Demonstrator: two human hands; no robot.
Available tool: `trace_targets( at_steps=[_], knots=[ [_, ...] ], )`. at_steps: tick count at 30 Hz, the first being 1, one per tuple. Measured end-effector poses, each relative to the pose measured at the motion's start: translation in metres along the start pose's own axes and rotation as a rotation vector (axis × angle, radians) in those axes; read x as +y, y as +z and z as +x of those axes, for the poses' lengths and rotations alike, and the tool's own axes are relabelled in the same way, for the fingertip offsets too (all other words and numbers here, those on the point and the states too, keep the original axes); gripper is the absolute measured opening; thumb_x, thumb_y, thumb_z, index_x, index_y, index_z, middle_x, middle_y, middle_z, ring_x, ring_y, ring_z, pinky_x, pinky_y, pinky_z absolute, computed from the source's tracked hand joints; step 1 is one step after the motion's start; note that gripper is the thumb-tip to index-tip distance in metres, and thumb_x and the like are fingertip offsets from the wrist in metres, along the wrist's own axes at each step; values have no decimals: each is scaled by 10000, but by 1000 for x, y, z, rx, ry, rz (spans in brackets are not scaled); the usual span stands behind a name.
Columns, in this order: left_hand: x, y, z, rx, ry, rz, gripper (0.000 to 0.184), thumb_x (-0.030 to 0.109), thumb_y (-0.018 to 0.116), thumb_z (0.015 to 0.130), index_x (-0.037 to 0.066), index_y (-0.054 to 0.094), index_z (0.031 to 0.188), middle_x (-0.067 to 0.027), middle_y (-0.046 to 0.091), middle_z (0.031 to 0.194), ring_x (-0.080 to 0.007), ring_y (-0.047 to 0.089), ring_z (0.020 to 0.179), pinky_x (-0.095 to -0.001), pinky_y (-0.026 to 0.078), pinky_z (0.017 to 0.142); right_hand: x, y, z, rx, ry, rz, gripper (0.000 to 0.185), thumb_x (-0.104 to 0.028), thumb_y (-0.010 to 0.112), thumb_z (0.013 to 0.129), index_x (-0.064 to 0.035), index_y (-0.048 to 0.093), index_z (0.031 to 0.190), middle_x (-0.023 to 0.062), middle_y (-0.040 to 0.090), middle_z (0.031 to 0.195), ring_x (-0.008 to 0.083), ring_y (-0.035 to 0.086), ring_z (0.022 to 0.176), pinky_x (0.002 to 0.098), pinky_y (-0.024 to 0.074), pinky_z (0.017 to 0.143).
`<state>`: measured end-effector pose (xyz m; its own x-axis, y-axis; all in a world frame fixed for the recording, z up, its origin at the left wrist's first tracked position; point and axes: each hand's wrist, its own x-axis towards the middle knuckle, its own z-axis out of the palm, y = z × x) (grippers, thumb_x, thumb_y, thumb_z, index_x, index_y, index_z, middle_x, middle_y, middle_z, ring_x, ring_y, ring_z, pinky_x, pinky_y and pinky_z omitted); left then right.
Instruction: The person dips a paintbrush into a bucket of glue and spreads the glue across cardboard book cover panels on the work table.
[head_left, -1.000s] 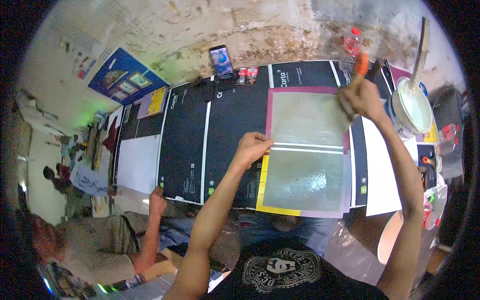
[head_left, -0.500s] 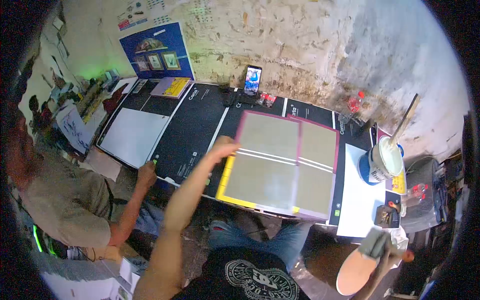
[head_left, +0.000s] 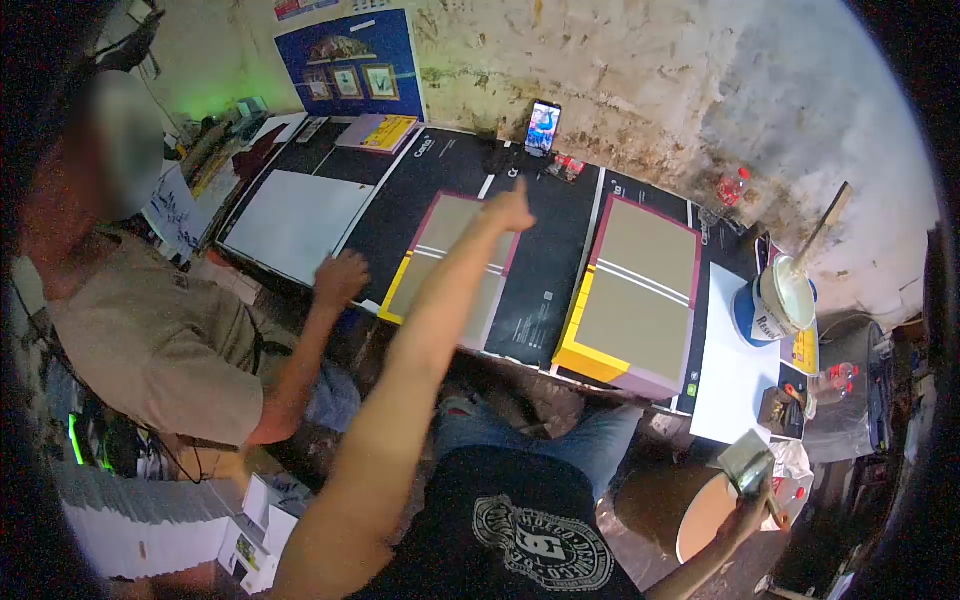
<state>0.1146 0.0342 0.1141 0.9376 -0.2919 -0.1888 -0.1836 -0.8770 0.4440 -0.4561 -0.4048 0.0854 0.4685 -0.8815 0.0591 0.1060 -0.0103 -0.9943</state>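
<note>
Okay, so the right grip (head_left: 744, 515) looks closed around the handle of a wide brush (head_left: 746, 463), held out past the table (head_left: 535, 325) edge beside a round peach-topped thing (head_left: 706, 518) (bucket or stool, can't tell). I'd guess that's to keep the bristles off the panels while the other arm reaches. The brush's long axis slants: bristles ahead of that grip, facing the table, and what looks like the orange handle end just right of it.

Left grip (head_left: 510, 209) is over the far right corner of a purple-bordered panel (head_left: 446, 228), one finger stuck out toward the wall. Can't tell if it's touching or pinching anything.

That panel lies below and left of the left grip, and a matching stack (head_left: 640, 315) sits to the grip's right. Both have their long axis running wall to lap, yellow edging on the left. Same way round, probably so they stay matched up. Beyond the left grip, a phone (head_left: 543, 126) stands propped near the wall, seemingly so its screen faces the wearer.
</note>
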Motion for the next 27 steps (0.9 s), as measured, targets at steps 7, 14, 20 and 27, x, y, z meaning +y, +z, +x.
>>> trace_targets(
  at_steps=[7,14,20,27],
  knots=[
    [106,66,8,171,189,-132,712,388,630,785,-68,423,1291,-287,499,1274,-414,496,1183,-461,417,990,0,56,-31,29,25,0,365,-286,518,941,-65,536,1231,40,582,1129,145,529,918,276,374,767],
    [99,114,-90,-144,53,-951,720,559,379,926,19,353,1402,-183,439,1383,-288,412,1286,-382,334,1042,25,36,-25,-39,164,385,387,-125,494,934,0,462,1299,90,539,1141,178,516,990,275,449,837],
    [79,157,-85,-244,156,-1301,785,634,258,934,51,242,1460,-102,244,1513,-207,232,1389,-341,212,1122,5,75,-22,76,190,510,295,-260,493,961,-40,564,1144,75,593,989,154,559,866,251,471,732],
    [96,118,-148,-288,87,-1390,712,569,177,975,86,100,1493,-55,127,1551,-185,133,1419,-319,108,1149,15,112,-5,2,243,564,274,-310,543,931,-83,579,1081,22,595,986,143,534,871,286,416,777]
  ],
)
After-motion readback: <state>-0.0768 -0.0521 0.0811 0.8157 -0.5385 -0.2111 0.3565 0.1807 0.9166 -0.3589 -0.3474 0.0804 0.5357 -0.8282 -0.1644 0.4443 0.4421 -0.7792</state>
